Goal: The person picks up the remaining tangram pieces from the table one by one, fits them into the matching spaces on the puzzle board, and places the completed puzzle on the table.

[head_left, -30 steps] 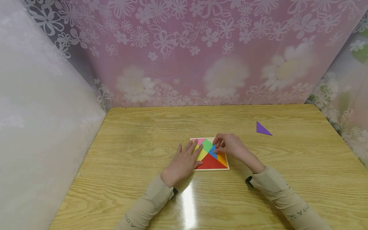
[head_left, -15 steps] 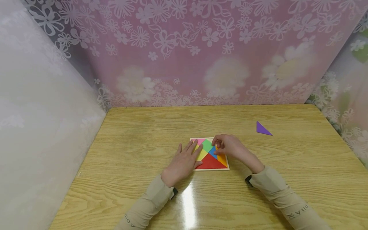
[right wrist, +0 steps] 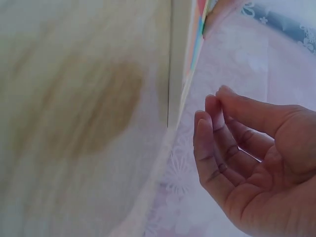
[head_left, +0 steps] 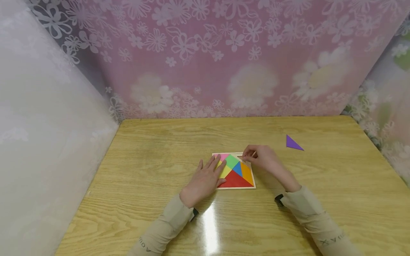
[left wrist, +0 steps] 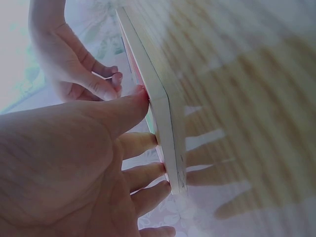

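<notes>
A flat tangram tray point(head_left: 237, 188) lies on the table in the head view, holding red point(head_left: 236, 180), orange point(head_left: 246, 173), blue point(head_left: 237, 168), green point(head_left: 231, 161), yellow and pink pieces. My left hand point(head_left: 201, 183) rests spread over its left side, fingers straight, covering part of the yellow and pink; the left wrist view shows fingertips against the tray's edge point(left wrist: 163, 103). Over the tray's upper right corner hovers my right hand point(head_left: 265, 158), fingers loosely bent. Its thumb and fingertips come together in the right wrist view with nothing visible between them point(right wrist: 261, 158).
A purple triangle piece point(head_left: 293, 143) lies apart on the table point(head_left: 153, 149), beyond and right of the tray. Floral cloth point(head_left: 198, 85) hangs along the table's back edge, with pale cloth at the left and floral cloth at the right.
My right hand has moved off the blue piece, up and to the right, toward the tray's upper right corner. More of the blue and orange pieces shows. My left hand stays in place.
</notes>
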The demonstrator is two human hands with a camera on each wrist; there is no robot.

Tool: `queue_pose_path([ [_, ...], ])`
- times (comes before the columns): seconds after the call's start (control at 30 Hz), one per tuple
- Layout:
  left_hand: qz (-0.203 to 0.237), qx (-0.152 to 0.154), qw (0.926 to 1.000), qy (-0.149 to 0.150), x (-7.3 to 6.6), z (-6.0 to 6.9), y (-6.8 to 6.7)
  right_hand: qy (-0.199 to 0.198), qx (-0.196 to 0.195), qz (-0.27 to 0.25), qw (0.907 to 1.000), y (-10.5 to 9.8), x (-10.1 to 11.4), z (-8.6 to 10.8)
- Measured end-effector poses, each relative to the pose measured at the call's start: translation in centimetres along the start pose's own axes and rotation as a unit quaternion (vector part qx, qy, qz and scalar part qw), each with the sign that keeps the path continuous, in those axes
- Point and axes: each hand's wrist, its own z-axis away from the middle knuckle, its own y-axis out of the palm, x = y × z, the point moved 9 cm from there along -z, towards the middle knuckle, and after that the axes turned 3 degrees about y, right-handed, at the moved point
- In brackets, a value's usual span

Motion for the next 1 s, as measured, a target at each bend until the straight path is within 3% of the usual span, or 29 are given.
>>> queue_pose_path([
  [0.27,0.017,0.008,0.9998,-0.005,0.1,0.0,0.0,0.032,-0.065,0.018,0.9972,-3.3,-1.6,0.2],
  [0.47,0.013,0.010,0.9998,-0.006,0.1,0.0,0.1,0.052,-0.111,0.046,0.9914,-6.2,-4.5,0.2],
  [0.57,0.012,0.013,0.9998,-0.007,0.1,0.0,0.2,0.073,-0.106,0.062,0.9898,-7.3,-6.4,0.0],
  [0.77,0.018,0.014,0.9997,-0.009,0.2,-0.1,0.1,0.104,-0.059,0.096,0.9881,-8.7,-9.7,-0.2],
  [1.0,0.024,0.017,0.9995,-0.008,0.1,0.0,0.1,0.158,-0.023,0.145,0.9764,-9.3,-12.3,0.3],
])
